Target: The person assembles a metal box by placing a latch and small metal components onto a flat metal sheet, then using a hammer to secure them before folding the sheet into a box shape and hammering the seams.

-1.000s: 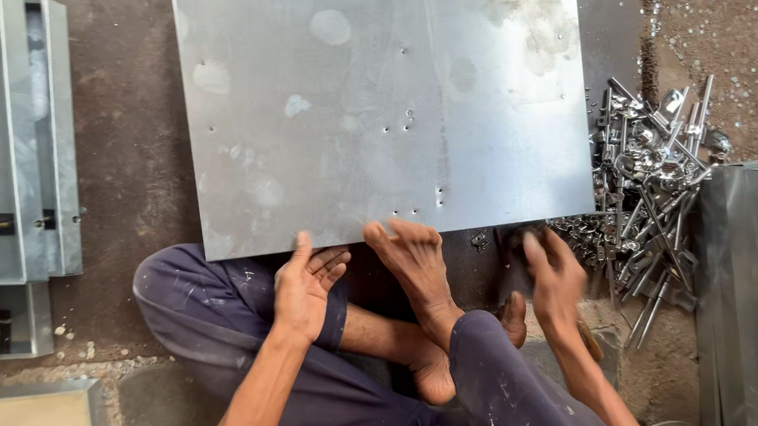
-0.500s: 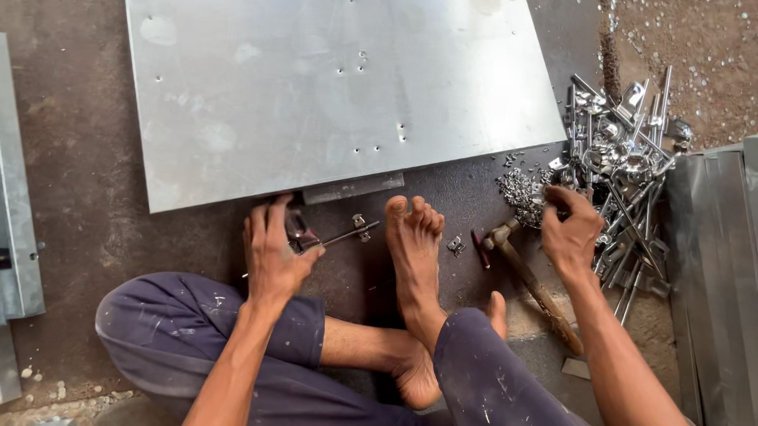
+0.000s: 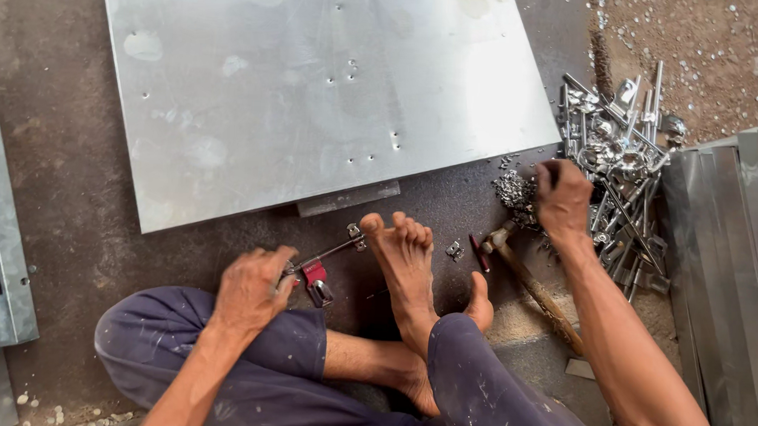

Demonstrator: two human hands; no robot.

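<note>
My left hand (image 3: 252,288) grips the red-handled end of a hand riveter (image 3: 321,266) lying on the floor just below the large metal sheet (image 3: 316,91). My right hand (image 3: 563,195) is closed over small metal pieces at the edge of a pile of shiny metal parts (image 3: 616,155) on the right. My bare foot (image 3: 406,265) rests on the floor between the two hands, toes near the sheet's front edge. A wooden-handled hammer (image 3: 529,283) lies by my right forearm.
Grey metal channels (image 3: 3,248) lie at the left edge. Stacked metal strips (image 3: 735,254) fill the right side. A small metal strip (image 3: 350,199) pokes out under the sheet's front edge. Loose rivets (image 3: 454,250) lie by my foot.
Both hands left the sheet's front edge. My left hand took hold of the riveter and drew it down; my right hand went right to the parts pile.
</note>
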